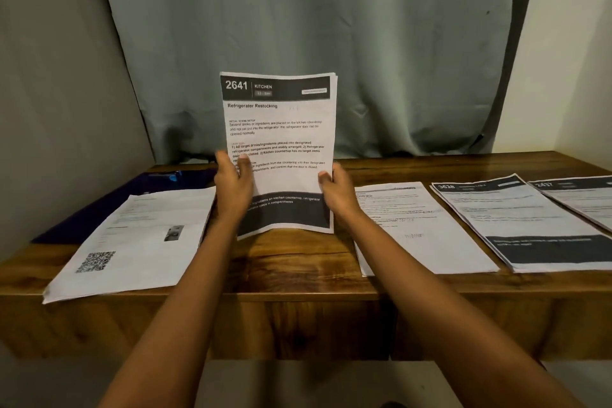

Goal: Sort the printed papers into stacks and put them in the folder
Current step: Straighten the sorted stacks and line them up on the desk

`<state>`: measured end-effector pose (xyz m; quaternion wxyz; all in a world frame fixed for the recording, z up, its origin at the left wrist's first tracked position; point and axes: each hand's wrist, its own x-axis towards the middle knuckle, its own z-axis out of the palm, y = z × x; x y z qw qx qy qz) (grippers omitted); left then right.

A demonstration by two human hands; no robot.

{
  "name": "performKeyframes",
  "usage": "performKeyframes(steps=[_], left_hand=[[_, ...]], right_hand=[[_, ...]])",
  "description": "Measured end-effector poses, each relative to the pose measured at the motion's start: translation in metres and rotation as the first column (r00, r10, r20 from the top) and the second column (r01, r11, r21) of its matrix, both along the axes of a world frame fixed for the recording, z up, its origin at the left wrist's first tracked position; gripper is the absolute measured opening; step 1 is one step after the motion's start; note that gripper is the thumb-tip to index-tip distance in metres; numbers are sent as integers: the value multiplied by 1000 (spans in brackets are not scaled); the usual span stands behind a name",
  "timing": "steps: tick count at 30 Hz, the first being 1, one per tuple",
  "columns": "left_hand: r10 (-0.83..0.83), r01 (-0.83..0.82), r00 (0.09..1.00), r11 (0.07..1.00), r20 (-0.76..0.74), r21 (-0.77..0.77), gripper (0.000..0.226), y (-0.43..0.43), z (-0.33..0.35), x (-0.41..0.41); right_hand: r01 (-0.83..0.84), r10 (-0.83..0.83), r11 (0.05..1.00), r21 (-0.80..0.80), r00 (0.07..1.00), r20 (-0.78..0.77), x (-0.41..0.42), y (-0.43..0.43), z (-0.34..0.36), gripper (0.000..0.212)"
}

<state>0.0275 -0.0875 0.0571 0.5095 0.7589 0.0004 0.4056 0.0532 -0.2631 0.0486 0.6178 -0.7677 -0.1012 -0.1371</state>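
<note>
I hold a small stack of printed sheets (281, 129) upright above the middle of the wooden table (298, 262); the top page reads "2641 KITCHEN, Refrigerator Restocking". My left hand (233, 185) grips the stack's left edge with the thumb on the front. My right hand (336, 194) grips its right edge. A stack with a QR code (132, 242) lies at the left. A plain text stack (417, 225), one headed "3638" (520, 219) and another dark-headed one (583, 199) lie at the right. A dark blue folder (139, 195) lies at the back left, partly under the QR stack.
A grey-green curtain (298, 26) hangs right behind the table. Walls stand close on both sides. The QR stack overhangs the table's front edge slightly. Bare wood shows in the middle under the held sheets.
</note>
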Motion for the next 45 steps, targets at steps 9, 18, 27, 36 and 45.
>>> performKeyframes(steps=[9,18,27,36,45], left_hand=[[133,-123,971,990,-199,63,33,3,-15,3],[377,-163,778,894,-503,417,30,-4,-44,1],[480,-87,659,813,-579,575,35,-11,-54,-8],[520,-70,630,778,-577,624,35,-6,-49,-13],[651,-296,576,729,-494,617,47,92,-20,-50]], right_hand=[[181,-185,925,-333,982,19,0,-3,-9,27],[138,-218,749,-648,975,-44,-15,5,-32,37],[85,-268,597,-798,958,-98,-24,8,-38,50],[240,-256,561,-792,961,110,-35,11,-33,51],[-253,180,856,-451,964,-198,-40,82,-8,27]])
